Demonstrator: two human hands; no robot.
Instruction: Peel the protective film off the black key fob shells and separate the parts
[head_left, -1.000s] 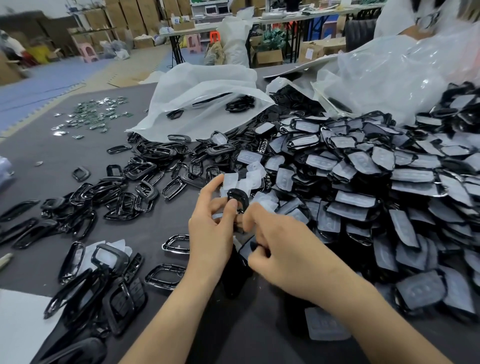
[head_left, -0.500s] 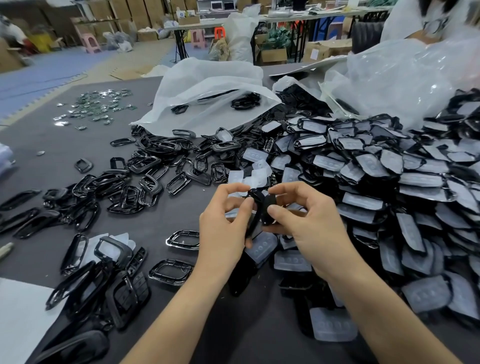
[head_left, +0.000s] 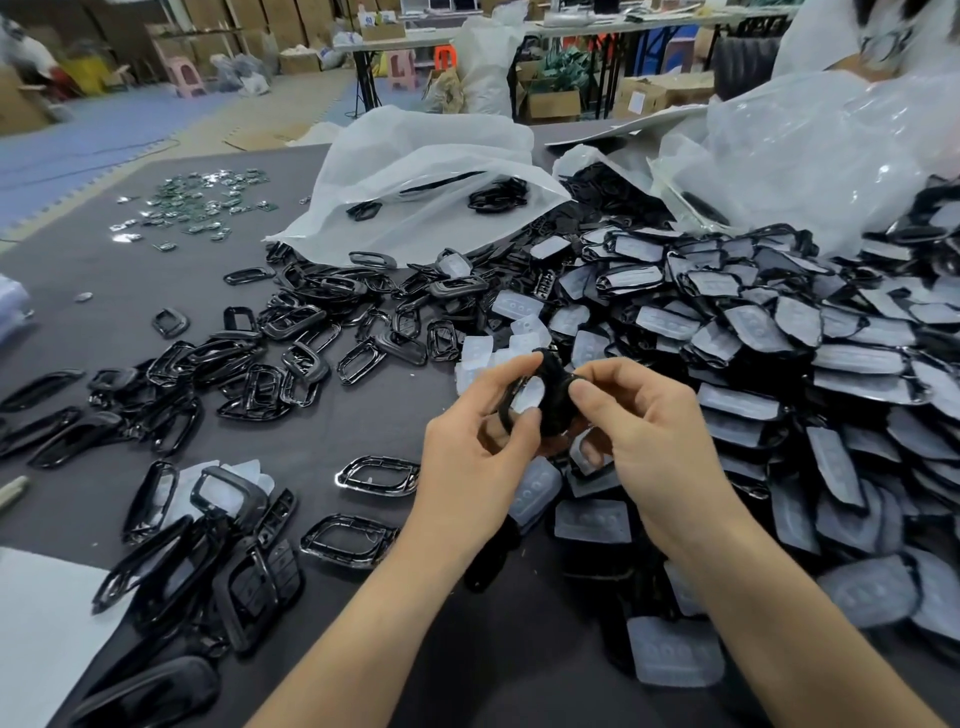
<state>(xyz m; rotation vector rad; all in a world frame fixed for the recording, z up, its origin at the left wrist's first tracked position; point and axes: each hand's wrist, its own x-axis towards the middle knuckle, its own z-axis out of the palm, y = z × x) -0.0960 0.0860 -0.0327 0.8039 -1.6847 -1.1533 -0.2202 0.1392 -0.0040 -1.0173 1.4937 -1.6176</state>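
Grey desk (head_left: 130, 291) bearing scattered green circuit boards (head_left: 202, 205) at far left; cardboard boxes (head_left: 550, 104), pink stool (head_left: 182, 78) and blue floor mat (head_left: 104, 140) beyond.

Two hands, left (head_left: 467, 467) and right (head_left: 660, 441), hold one black key fob shell (head_left: 550, 400) between them. On the right, a heap of film-covered shells (head_left: 753, 332) runs to many dozens, too many to count. Dozens of bare black frames (head_left: 291, 332) lie at left, and two chrome-edged frames (head_left: 378, 475) nearer. At least two translucent plastic bags (head_left: 415, 171) sit far. Small green boards (head_left: 202, 202), far left, are uncountable. One white sheet (head_left: 41, 623) lies near left.
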